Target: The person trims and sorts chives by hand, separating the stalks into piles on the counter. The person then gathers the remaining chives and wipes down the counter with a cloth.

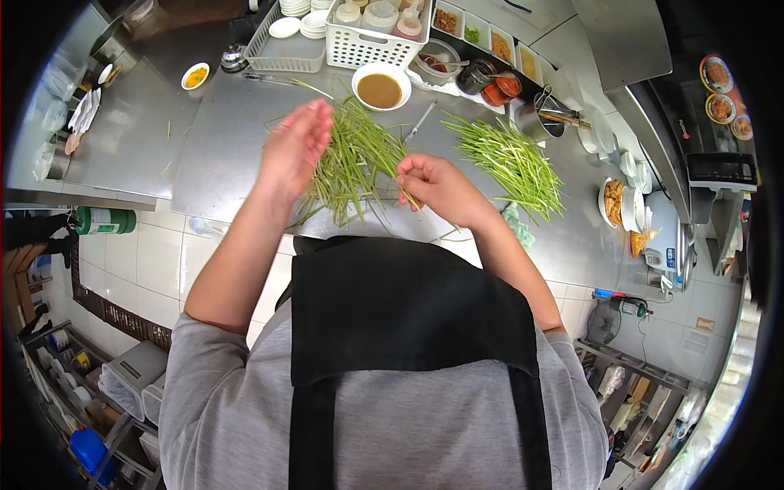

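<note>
A loose heap of long, thin chives [351, 159] lies on the steel counter in front of me, some stalks hanging over the near edge. My left hand [298, 151] is raised at the heap's left side, fingers stretched out and slightly curved, with nothing seen in it. At the heap's right side, my right hand [433, 186] is closed, thumb and fingers pinched on a few chive stalks. Farther right lies a second, neater pile of chives [510, 163], its stalks mostly lined up. Between the two piles rests a slim knife [420, 121].
A white bowl of brown liquid [380, 88] stands just behind the heap. Behind it are a white basket of bottles [376, 51], jars [500, 90] and topping trays [474, 33]. A green cloth [516, 227] lies by the right pile. A small yellow-filled dish [195, 77] sits left.
</note>
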Tool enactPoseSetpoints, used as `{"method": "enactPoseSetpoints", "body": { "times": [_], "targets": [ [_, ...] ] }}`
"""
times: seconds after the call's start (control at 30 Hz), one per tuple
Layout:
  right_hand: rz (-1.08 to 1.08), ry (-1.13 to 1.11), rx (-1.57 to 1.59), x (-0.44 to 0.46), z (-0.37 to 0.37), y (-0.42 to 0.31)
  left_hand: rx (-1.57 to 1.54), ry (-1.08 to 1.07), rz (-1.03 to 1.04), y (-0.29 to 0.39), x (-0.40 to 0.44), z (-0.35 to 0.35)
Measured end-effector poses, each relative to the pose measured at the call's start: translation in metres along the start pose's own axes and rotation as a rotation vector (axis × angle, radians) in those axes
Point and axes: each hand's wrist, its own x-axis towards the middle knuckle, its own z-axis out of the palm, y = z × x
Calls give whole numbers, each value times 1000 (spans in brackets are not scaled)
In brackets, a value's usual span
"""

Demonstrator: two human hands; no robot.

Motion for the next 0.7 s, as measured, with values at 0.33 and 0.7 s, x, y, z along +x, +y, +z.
{"method": "enactPoseSetpoints", "body": {
  "times": [0.33,0.7],
  "targets": [
    [-40,92,-24,-16,-8,8,500,-139,15,-1,-27,21],
    [-16,116,-100,-21,-2,6,211,-166,21,2,-9,14]
  ]
}}
